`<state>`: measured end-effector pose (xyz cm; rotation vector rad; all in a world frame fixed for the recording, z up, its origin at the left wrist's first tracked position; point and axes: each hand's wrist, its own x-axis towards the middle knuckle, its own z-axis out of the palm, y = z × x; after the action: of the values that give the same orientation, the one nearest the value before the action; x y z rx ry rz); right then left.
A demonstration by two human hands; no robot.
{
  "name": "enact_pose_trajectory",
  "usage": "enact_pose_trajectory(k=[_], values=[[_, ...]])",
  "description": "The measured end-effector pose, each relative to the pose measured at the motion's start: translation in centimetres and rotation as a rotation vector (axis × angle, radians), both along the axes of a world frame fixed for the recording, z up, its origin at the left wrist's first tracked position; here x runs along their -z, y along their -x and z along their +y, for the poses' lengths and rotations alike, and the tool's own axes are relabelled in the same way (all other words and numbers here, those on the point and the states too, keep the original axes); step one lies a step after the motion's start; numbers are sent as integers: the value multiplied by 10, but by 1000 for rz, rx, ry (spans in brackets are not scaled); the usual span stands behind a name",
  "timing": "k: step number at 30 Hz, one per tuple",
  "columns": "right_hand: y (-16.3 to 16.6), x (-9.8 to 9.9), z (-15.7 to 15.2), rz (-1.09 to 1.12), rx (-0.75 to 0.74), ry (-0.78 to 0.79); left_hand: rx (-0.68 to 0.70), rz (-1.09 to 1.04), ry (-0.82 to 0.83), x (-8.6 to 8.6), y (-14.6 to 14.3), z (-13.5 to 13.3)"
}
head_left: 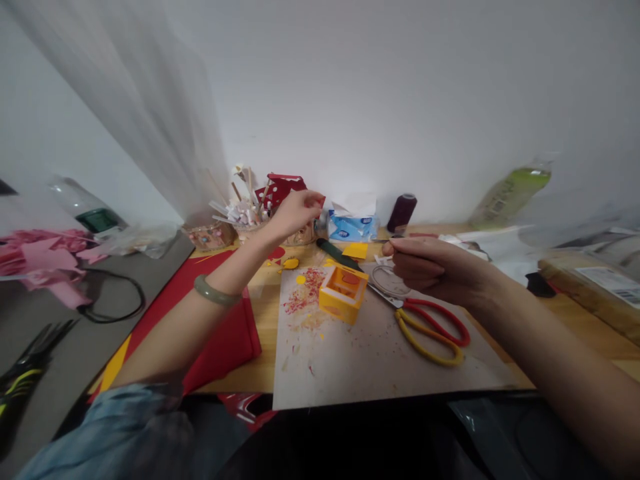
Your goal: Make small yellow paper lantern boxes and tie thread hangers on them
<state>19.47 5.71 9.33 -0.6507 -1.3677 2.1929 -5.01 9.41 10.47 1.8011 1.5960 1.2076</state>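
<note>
My left hand (296, 212) is raised toward the back of the desk, fingers pinched on a small red paper piece (319, 199), close to a red dotted paper model (278, 190). A green bangle (216, 293) sits on that wrist. My right hand (425, 267) hovers over the grey work board (380, 353), fingers curled shut around something thin that I cannot make out. Below it lie scissors (430, 327) with red and yellow handles. A small yellow paper box (343, 294) stands on the board between my hands.
Red paper sheets (225, 333) lie at the left. At the back stand a cup of sticks (245, 213), a tissue pack (350, 227), a dark thread spool (401, 212) and a green bottle (510, 193). Pink paper (45, 260) and a black cable (113, 297) lie far left.
</note>
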Motion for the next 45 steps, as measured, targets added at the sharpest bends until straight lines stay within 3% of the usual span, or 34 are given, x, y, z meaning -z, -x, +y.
enact_pose_trajectory(k=[3, 4, 8, 11, 18, 21, 23, 25, 28, 31, 37, 45], values=[[2, 0, 0, 2, 3, -13, -84, -93, -186, 4, -17, -20], [2, 0, 0, 3, 5, -17, -20, -162, -157, 5, -24, -29], [6, -2, -2, -2, -4, -30, 611, -310, 439, 4, -46, -63], [6, -3, -3, -7, 4, -40, 807, -228, 560, 6, -46, -68], [2, -2, -3, -19, 72, -51, 719, -93, 436, 14, 2, -43], [3, -4, -4, -25, 84, -49, 568, -42, 358, 11, 14, -41], [6, -5, -5, -29, 94, -49, 407, -26, 134, 9, 11, -45], [9, -5, -5, -35, 108, -53, 289, 0, -212, 7, 2, -54], [14, -6, -7, -69, 128, -52, 376, 187, -649, 6, -18, -68], [18, -5, -10, -119, 131, -40, 432, 370, -850, 8, -34, -73], [23, -2, -17, -154, 158, -26, 322, 498, -1005, 17, -47, -68], [25, -2, -21, -88, 184, -9, 278, 384, -997, 23, -51, -68]])
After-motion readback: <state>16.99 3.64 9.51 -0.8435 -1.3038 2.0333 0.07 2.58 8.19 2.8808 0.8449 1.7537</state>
